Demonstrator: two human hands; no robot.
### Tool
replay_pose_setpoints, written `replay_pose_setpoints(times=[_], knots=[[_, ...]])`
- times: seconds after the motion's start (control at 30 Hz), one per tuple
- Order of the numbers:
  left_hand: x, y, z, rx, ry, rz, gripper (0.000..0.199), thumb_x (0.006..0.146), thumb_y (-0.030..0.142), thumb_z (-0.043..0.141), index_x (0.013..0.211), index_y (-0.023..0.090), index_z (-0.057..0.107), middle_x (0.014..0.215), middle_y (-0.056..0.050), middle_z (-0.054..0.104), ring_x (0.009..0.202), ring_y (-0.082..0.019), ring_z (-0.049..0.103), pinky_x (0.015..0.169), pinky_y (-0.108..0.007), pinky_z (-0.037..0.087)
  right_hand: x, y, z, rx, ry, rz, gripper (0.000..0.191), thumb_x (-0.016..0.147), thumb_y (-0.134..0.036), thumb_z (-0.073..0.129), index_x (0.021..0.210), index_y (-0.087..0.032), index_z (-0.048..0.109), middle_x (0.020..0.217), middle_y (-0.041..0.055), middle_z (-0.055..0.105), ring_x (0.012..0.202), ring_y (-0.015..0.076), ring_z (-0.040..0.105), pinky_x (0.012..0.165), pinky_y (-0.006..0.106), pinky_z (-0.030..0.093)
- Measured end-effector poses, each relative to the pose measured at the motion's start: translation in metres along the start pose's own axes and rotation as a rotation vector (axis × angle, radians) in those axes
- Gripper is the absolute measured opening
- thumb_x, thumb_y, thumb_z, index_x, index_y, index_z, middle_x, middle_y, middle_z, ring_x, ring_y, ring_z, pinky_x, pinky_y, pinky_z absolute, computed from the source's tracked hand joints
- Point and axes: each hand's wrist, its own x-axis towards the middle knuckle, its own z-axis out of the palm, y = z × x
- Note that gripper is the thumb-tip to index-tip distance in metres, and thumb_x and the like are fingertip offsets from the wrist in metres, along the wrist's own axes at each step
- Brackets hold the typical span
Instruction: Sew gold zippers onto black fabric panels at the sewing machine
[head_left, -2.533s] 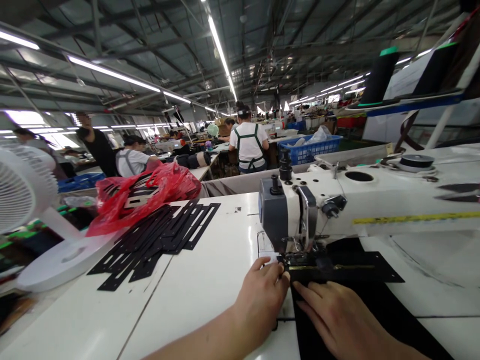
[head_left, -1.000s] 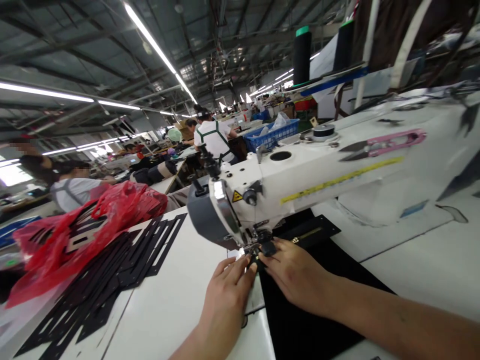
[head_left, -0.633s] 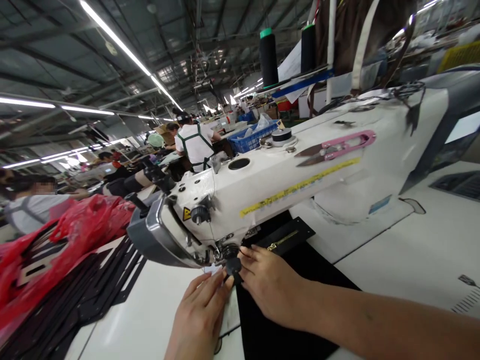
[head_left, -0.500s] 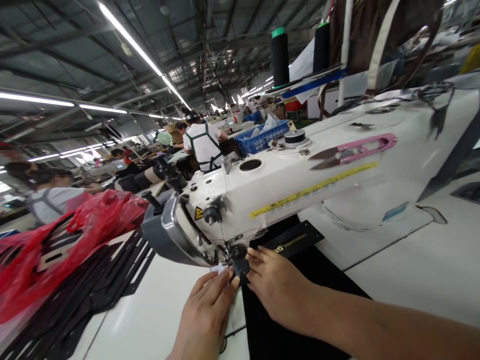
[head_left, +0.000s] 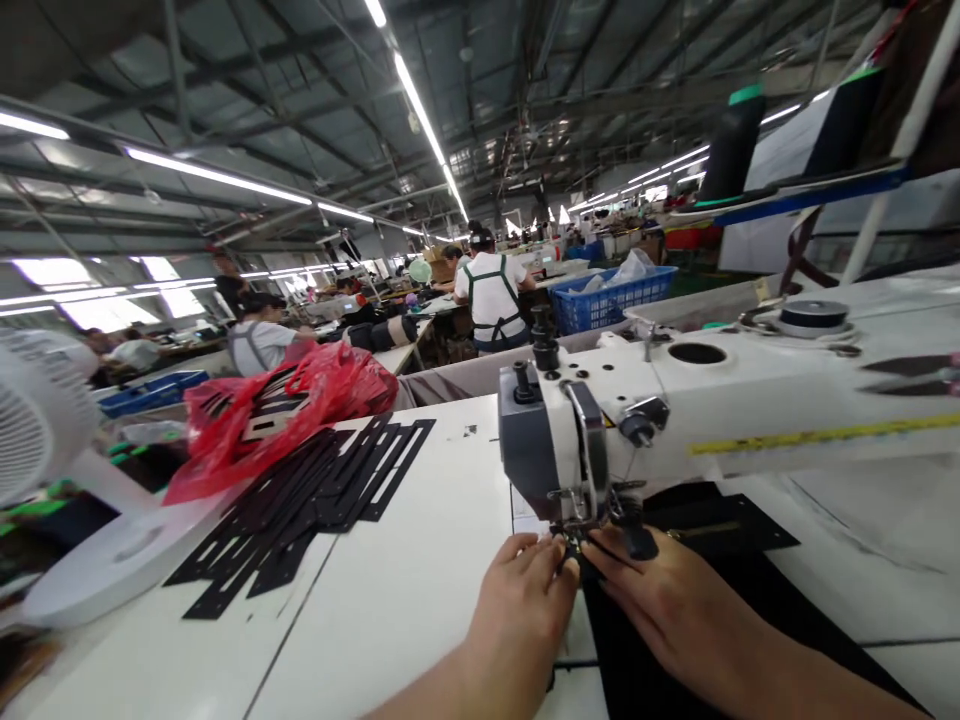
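Note:
In the head view, a white sewing machine [head_left: 622,420] stands on the worktable. My left hand [head_left: 529,600] is closed just left of the presser foot, thumb and fingertips pinched on the edge of a piece of black fabric. Right of the needle, my right hand [head_left: 660,585] has its fingers pressed together on the same black fabric [head_left: 630,650], partly behind a dark guard. The fabric runs under the machine arm and toward me. A black panel with a gold zipper [head_left: 705,528] lies beyond my right hand. The fingertips hide the stitching spot.
Black slotted strips [head_left: 300,520] lie piled at the left, beside a red plastic bag [head_left: 337,385] and a white fan [head_left: 112,540]. Pink-handled thread snips [head_left: 915,375] rest on the machine arm. A blue crate [head_left: 611,302] and co-workers [head_left: 491,290] are farther back.
My view has swung left, so the machine and hands appear farther right and the fan has come in. Both hands stay close to the needle on the black fabric.

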Motion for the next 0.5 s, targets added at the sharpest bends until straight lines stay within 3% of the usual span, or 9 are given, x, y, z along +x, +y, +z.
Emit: replay_pose_setpoints(times=[0.3, 0.5], knots=[[0.002, 0.001, 0.006, 0.031, 0.018, 0.004, 0.028, 0.094, 0.014, 0.036, 0.082, 0.011, 0.061, 0.083, -0.009, 0.068, 0.077, -0.018, 0.065, 0.075, -0.032, 0.052, 0.003, 0.0, -0.002, -0.077, 0.061, -0.07, 0.036, 0.085, -0.007, 0.032, 0.106, -0.014, 0.06, 0.103, 0.0108, 0.067, 0.095, 0.0186, 0.063, 0.085, 0.033, 0.051], [0.002, -0.004, 0.011, 0.028, 0.024, 0.006, 0.029, 0.094, 0.013, 0.035, 0.082, 0.012, 0.061, 0.078, -0.007, 0.066, 0.073, -0.018, 0.065, 0.074, -0.033, 0.052, 0.003, 0.003, 0.0, 0.018, -0.043, 0.006, 0.036, 0.084, -0.006, 0.035, 0.109, -0.017, 0.06, 0.101, 0.0099, 0.066, 0.097, 0.0182, 0.061, 0.088, 0.034, 0.049]])
